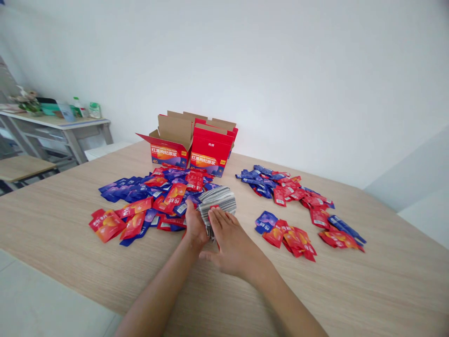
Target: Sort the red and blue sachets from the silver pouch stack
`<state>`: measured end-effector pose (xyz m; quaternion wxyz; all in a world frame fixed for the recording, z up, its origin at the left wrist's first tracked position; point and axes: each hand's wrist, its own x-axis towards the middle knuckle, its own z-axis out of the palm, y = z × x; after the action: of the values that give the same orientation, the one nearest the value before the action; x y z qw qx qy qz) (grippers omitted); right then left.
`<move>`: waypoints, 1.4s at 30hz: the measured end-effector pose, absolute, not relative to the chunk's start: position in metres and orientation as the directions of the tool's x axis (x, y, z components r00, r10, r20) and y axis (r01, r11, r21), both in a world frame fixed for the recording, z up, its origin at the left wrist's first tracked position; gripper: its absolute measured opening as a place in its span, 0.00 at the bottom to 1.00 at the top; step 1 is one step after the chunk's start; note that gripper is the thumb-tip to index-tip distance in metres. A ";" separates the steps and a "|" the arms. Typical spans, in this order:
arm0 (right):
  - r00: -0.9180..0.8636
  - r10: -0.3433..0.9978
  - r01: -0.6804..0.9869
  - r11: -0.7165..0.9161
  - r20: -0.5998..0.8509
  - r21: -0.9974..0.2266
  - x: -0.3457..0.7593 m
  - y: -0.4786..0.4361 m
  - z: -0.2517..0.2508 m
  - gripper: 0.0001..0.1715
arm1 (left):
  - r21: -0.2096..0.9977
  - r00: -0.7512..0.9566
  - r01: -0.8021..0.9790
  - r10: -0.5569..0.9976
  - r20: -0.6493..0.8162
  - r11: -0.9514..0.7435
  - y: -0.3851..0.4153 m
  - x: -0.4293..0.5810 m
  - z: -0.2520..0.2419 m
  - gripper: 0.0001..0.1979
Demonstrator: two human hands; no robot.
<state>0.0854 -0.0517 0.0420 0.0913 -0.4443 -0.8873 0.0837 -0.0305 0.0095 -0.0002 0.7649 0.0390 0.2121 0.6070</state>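
Between my two hands is a thick stack of thin flat pieces (221,200), with grey and white striped edges facing up and a little red showing at its right side. Whether these are leaflets or packets, I cannot tell. My left hand (196,224) grips the stack from the left, its thumb up. Pressed against the right side is my right hand (229,243), fingers together and pointing forward. Just left of the stack lies a heap of red sachets (171,196) and blue sachets (128,189), some overlapping my left hand's surroundings closely.
Red-and-blue cartons with raised flaps, among them a left carton (169,155) and a right carton (209,154), stand behind the heap. More sachets lie to the right, in a near group (293,238) and a far group (259,178). A white wall (280,84) borders the wooden table (372,281).
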 end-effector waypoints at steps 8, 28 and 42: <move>-0.627 0.776 0.739 0.619 0.062 -0.266 0.095 -0.036 0.031 0.55 | 0.247 0.203 -0.933 0.950 -0.235 0.261 0.009 -0.022 -0.004 0.38; -0.569 0.791 0.533 0.562 0.224 -0.633 0.120 -0.033 0.065 0.30 | 0.225 0.379 -0.889 0.917 -0.126 0.398 -0.002 -0.024 0.007 0.41; -0.396 0.831 0.823 0.510 0.391 -0.250 0.095 -0.028 0.042 0.16 | 0.172 0.342 -0.922 0.938 -0.055 0.346 0.003 -0.031 0.007 0.40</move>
<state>0.0954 -0.0279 0.0423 0.2387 -0.4949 -0.8355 0.0084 -0.0312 0.0029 0.0065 0.8173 0.0551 0.0722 0.5691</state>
